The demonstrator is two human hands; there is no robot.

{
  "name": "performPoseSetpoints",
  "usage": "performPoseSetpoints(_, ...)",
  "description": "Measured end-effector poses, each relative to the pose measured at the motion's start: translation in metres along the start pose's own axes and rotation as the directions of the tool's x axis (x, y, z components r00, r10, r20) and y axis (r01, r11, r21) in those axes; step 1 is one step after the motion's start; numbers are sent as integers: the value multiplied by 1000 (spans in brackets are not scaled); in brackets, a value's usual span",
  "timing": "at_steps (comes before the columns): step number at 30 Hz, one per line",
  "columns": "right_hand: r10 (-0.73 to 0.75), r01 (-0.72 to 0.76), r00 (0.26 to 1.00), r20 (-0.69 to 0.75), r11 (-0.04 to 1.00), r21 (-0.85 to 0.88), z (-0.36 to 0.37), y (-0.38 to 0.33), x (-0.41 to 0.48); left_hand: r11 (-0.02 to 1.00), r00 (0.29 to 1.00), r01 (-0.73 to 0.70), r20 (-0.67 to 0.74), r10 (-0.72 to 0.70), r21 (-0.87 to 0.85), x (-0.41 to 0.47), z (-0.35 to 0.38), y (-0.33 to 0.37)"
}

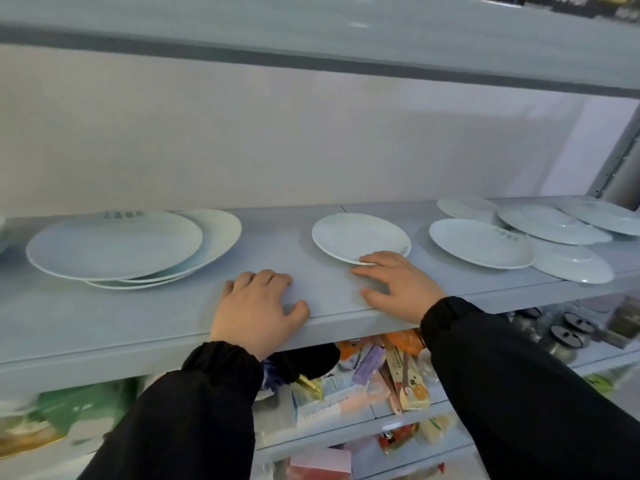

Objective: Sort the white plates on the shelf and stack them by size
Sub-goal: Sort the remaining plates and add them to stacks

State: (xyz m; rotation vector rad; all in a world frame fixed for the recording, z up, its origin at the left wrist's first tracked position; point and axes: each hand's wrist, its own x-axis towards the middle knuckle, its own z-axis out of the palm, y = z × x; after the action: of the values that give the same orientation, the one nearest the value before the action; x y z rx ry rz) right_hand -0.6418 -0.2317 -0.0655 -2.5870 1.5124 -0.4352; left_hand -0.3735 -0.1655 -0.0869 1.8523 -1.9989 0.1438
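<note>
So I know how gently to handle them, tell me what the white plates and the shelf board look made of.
White plates: likely glazed ceramic or porcelain, melamine possible; smooth glossy faces with soft highlights, thin rims.
Shelf board: probably painted metal, matte pale grey-blue; thin folded front edge, perforated upright beside it.

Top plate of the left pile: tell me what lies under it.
Under the top plate, a second plate juts out right and two lower rims peek out in front. Their middles, and any further plates, are covered.

left grip [258, 308] palm down, fingers bent; right grip [398, 289] flat, fingers spread.
</note>
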Motion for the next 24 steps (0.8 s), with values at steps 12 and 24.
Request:
performPoseSetpoints(12,-53,53,997,-54,999,-1,1,7,2,992,990,115,87,-111,-43,3,-8,8)
performPoseSetpoints(24,-76,79,983,-164,997,8,-35,92,-29,980,981,195,-22,-194,30,16,0,29)
